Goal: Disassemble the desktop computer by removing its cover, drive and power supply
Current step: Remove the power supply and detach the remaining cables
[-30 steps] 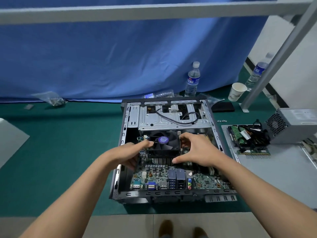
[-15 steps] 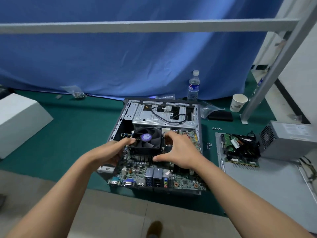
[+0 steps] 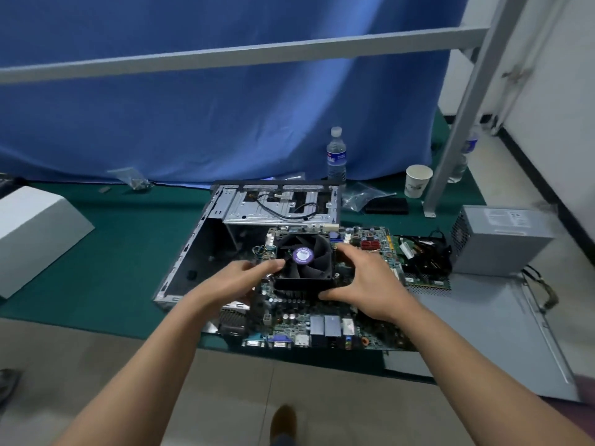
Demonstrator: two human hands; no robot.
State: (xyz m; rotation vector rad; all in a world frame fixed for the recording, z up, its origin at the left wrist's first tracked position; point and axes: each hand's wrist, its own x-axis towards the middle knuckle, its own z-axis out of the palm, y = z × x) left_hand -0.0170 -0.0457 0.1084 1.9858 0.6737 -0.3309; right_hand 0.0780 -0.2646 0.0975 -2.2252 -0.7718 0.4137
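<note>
Motherboard held lifted between both hands; left hand and right hand fingers clamped on cooler fan sides. Likely rigid, fragile, top-heavy; grip heatsink block, not traces. Beyond the fingers: emptied case, power supply far right.

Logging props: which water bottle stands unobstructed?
The water bottle against the blue curtain, behind the case. The other bottle is partly hidden behind the slanted metal post.

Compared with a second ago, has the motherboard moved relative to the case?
Yes. The motherboard, held by its fan in both hands, has come up and out of the case, toward the person and rightward; the case floor now shows bare.
</note>
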